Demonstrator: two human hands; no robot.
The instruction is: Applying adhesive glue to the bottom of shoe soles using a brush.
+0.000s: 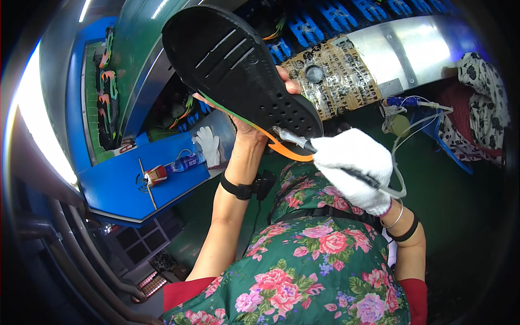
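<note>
My bare left hand [248, 125] grips a black shoe sole [233, 59] from below, with fingertips showing at its far edge. Slots mark the wide end of the sole, and small holes dot the narrower end. Along its near side runs a green-to-orange edge strip [281, 151], which stands partly away from the black part. In a white knitted glove, my right hand [355, 162] is closed round a pen-like brush [310, 145] with a pale tip. A clear hose trails from the brush's rear. The tip lies at the narrow end of the sole, near the orange strip; whether it touches cannot be told.
Ahead is a metal bench [414, 49] partly wrapped in taped cardboard [346, 76]. Blue racks [341, 19] line the back. On the left, a blue table [114, 184] carries a bottle [187, 162], a red can [156, 175] and white gloves [208, 143]. Patterned cloth [482, 97] hangs right.
</note>
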